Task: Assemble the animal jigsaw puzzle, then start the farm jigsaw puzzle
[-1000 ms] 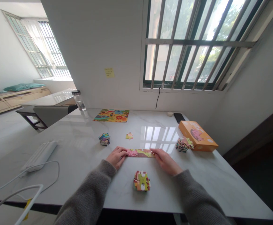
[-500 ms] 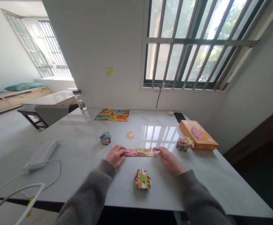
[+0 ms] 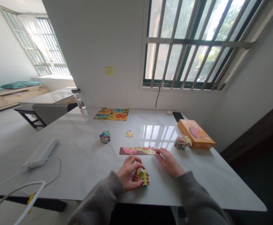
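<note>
My left hand curves around a stack of jigsaw puzzle pieces near the table's front edge, thumb on the near side and fingers on the far side. The top piece is green and partly hidden by the fingers. Beyond it lies a joined strip of puzzle pieces, brown with pink and green pictures. At the strip's right end, the fingertips of my right hand rest, fingers stretched out and apart. A single loose puzzle piece lies behind the strip.
A second stack of pieces stands at left, a third pile at right against an orange box. At the back are a colourful animal picture sheet, a bottle and a black phone. A white power strip with cables lies left.
My left hand has left the strip's left end and moved down and right to the near stack. My right hand stays at the strip's right end.
</note>
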### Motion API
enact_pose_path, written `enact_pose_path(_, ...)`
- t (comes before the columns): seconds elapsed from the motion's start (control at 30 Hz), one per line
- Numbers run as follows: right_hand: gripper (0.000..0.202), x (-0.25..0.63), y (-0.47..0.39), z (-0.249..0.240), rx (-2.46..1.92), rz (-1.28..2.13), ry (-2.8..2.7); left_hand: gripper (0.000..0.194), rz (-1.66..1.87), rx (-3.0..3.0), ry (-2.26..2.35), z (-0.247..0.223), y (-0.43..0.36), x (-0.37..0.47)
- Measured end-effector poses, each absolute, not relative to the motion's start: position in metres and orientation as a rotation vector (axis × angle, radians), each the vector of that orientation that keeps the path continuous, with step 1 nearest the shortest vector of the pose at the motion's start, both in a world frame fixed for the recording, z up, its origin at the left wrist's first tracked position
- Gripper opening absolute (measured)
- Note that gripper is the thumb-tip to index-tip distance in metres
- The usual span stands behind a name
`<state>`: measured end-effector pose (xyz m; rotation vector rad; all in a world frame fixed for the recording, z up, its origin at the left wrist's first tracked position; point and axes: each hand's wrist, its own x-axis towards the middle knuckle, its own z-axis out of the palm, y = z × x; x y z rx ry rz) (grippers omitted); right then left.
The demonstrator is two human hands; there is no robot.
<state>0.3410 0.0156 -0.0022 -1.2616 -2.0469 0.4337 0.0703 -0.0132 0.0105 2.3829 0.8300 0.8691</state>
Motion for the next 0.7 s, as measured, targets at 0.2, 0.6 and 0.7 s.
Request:
enact_pose_path(0.2, 0.027, 0.3421, 0.0168, -0.0037, -1.239, 0.408, -2.038, 0.056, 0.781, 2.432, 0.867, 0.0049, -0.0151, 0.0669)
enact_pose_path(0.6, 0.027, 0.3403, 0.0169, -0.0036, -1.262, 0.395, -2.042, 0.062, 0.784, 2.373, 0.849, 0.0005, -0.013, 0.0683)
enact_pose_path(0.7, 0.027, 0.3409, 0.0168, -0.004, -1.254, 0.399, -2.034, 0.058, 0.814, 2.352, 0.847, 0.0005, -0.0132, 0.0691)
